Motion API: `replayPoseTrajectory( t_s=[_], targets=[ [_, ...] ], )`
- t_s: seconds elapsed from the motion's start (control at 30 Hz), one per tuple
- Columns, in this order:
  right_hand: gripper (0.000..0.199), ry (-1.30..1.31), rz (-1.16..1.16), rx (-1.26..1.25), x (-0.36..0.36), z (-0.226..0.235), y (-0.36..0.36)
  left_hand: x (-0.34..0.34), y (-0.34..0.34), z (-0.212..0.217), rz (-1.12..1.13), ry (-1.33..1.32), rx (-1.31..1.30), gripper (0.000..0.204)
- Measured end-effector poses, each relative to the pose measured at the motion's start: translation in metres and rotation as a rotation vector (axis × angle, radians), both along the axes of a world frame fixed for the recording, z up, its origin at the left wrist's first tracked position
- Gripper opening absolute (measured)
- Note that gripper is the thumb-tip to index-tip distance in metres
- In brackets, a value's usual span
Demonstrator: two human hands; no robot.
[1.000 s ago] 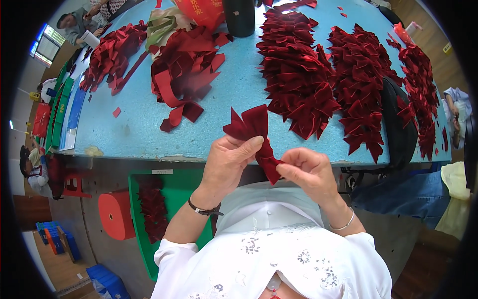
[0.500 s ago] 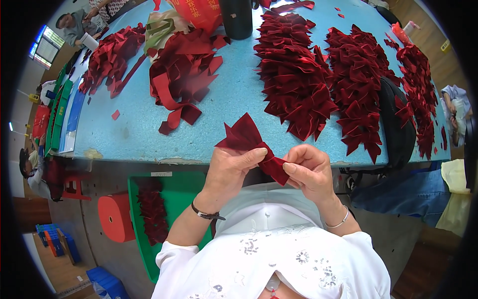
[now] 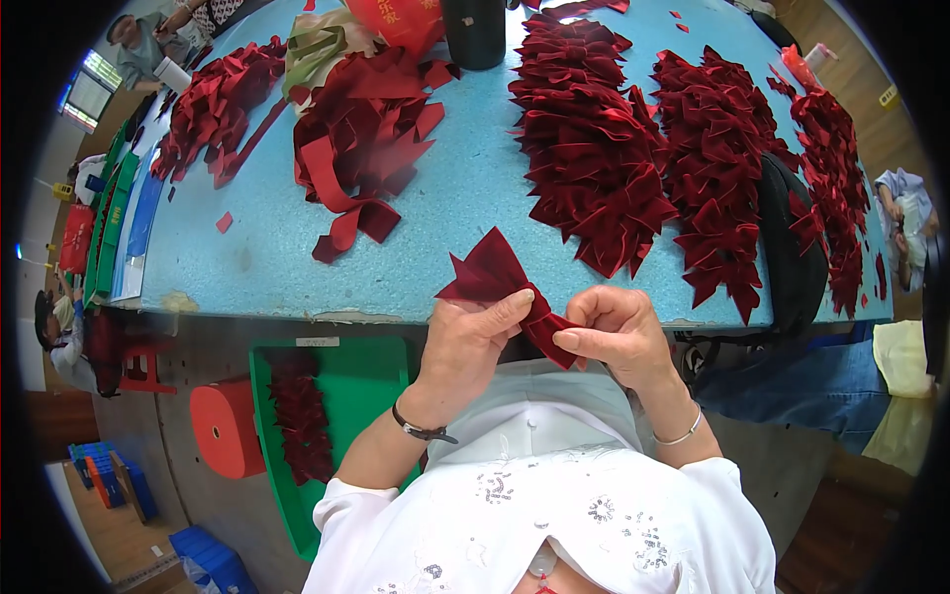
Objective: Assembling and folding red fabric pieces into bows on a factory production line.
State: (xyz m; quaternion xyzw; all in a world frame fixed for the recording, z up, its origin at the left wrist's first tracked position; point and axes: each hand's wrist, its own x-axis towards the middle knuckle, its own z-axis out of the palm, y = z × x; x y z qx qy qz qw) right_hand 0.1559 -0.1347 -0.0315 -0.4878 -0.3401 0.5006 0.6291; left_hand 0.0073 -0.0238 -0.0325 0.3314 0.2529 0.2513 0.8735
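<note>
Between my two hands, just off the table's near edge, is a dark red velvet bow [image 3: 492,269]. My left hand [image 3: 473,332] is closed on it near its middle, thumb pressed on top. One wide loop and a pointed tail fan out beyond those fingers, toward the table. With thumb and fingertips, my right hand [image 3: 618,332] pinches the bow's other end, on the side nearer my body. Rows of finished-looking red bows [image 3: 594,158] lie on the blue table [image 3: 445,208] ahead, and a loose heap of red ribbon pieces [image 3: 361,129] lies to their left.
A black bottle [image 3: 473,35] stands at the table's back. A black bag [image 3: 792,243] hangs over the near edge at right. Below left are a green crate [image 3: 381,366] holding bows and a red ribbon roll [image 3: 226,428]. Other people sit at the far left and right.
Both hands and the bow have shifted very slightly right. The right thumb has slid a little along the bow's end; the grip of both hands stays.
</note>
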Motion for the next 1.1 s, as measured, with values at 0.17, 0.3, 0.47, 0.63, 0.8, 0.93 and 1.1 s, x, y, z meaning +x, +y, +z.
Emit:
replayPoseTrajectory(
  t_s=[0.17, 0.3, 0.47, 0.63, 0.8, 0.93, 1.1],
  targets=[
    [0.012, -0.082, 0.031, -0.137, 0.003, 0.007, 0.006, -0.001, 0.004, -0.008, -0.030, 0.023, -0.009, 0.012],
    [0.011, -0.042, 0.065, -0.068, 0.005, 0.004, 0.006, 0.001, 0.001, -0.002, -0.056, 0.008, -0.040, 0.014],
    [0.012, 0.048, 0.099, -0.104, 0.007, 0.006, 0.007, 0.002, 0.004, 0.005, -0.100, -0.010, -0.072, 0.019],
    [0.011, 0.085, 0.073, -0.084, 0.006, 0.002, 0.007, 0.001, 0.002, 0.007, -0.148, 0.094, 0.208, 0.024],
    [0.010, 0.051, 0.086, -0.117, 0.007, 0.010, 0.007, 0.001, 0.004, 0.000, -0.114, 0.095, 0.118, 0.025],
    [0.008, 0.072, 0.100, -0.151, 0.009, 0.004, 0.006, 0.002, 0.005, -0.005, -0.131, 0.137, 0.048, 0.024],
    [0.006, 0.034, 0.133, -0.134, 0.010, 0.003, 0.006, 0.002, 0.007, -0.003, -0.136, 0.108, -0.075, 0.025]
  ],
)
